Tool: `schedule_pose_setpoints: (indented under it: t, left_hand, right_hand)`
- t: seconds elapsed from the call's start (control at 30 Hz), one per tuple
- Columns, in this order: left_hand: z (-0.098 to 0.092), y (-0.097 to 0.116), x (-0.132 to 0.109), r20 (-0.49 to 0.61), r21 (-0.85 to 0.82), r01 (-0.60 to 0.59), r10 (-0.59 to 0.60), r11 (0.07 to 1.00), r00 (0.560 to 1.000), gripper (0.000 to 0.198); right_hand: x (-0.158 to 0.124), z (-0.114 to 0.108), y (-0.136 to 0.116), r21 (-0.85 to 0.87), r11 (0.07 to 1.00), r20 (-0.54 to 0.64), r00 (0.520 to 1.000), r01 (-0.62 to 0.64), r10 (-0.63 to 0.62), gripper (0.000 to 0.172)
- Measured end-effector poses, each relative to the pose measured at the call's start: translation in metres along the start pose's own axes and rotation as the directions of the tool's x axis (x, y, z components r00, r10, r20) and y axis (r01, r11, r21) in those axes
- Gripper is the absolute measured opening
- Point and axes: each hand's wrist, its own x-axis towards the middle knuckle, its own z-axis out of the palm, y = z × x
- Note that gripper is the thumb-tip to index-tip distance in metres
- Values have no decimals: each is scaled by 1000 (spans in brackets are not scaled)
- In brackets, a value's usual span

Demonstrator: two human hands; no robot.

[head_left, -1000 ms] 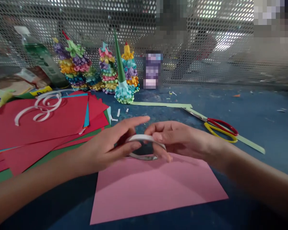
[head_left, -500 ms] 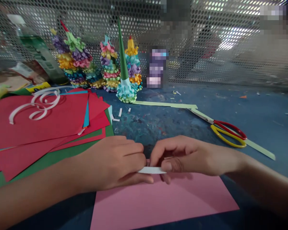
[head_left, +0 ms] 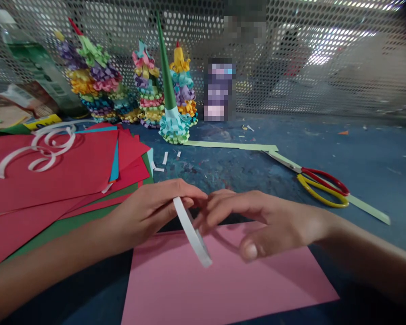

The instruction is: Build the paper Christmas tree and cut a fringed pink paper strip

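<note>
My left hand (head_left: 152,210) is over the edge of the red paper sheets, holding the upper end of a curved white paper strip (head_left: 191,231) against its fingers. The strip's lower end hangs over a pink paper sheet (head_left: 203,289). My right hand (head_left: 260,225) sits to the right above the pink sheet, its fingertips close beside the strip. Its thumb is bent under the palm. Another curled white strip (head_left: 50,151) lies on the red paper sheets (head_left: 43,180).
Red-handled scissors (head_left: 321,187) lie on a pale green paper strip (head_left: 233,146) on the blue paint-stained table (head_left: 257,171). Curled-paper cone trees (head_left: 172,101), a plastic bottle (head_left: 37,63) and a perforated metal screen (head_left: 307,54) stand behind.
My hands have come apart after pinching the strip flat together. The right hand has let go, and the strip now curves down from my left hand.
</note>
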Motion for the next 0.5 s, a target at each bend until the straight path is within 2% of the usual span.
schedule_pose_setpoints:
  t: [0.07,0.17,0.23,0.37,0.43,0.5]
  left_hand:
    - [2,0,0,-57,-2,74,-74,997,996,28]
    - [5,-2,0,-114,0,168,-167,986,979,30]
    - [7,-4,-1,-144,25,180,-174,983,974,31]
    - [11,-1,-5,-320,66,112,-86,991,944,39]
    - [14,5,-7,-322,13,57,-50,998,945,32]
    - [18,11,-9,-275,-7,20,-21,1000,961,24]
  right_hand:
    - [1,10,-4,-199,980,-38,999,28,-36,29]
    - [3,26,-4,-471,880,-106,986,64,-128,17]
    - [4,33,-2,-542,836,-143,970,91,-198,12]
    - [5,35,8,-612,789,-251,933,55,-259,22]
    - [5,35,13,-644,765,-268,932,16,-246,23]
    - [6,35,18,-668,744,-257,937,5,-237,21]
